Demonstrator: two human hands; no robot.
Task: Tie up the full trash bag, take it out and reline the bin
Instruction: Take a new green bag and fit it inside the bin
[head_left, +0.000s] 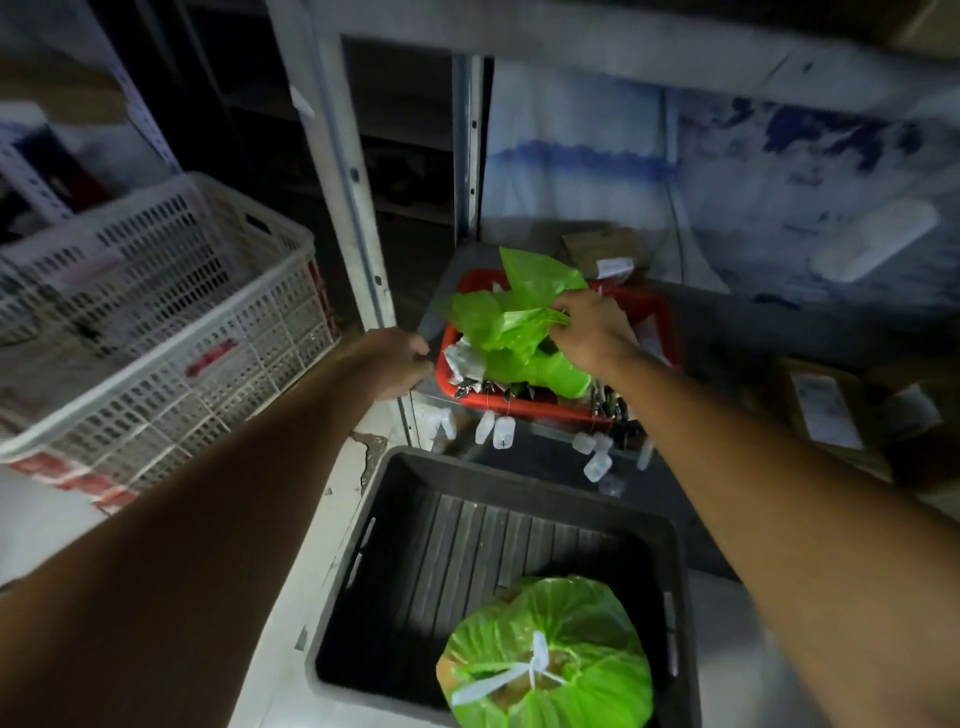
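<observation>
Dim rm: grey metal shelving, pale floor.

Pale floor, black bin, probably white crate

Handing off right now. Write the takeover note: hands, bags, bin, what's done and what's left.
Left hand: curled at the shelf edge beside the red basket; grip unclear.
Right hand: pinching a fresh green bag in that basket.
Full bag: tied, lying in the dark bin.
Done: tying. Left: lift the full bag out, carry it away, reline the bin.
</observation>
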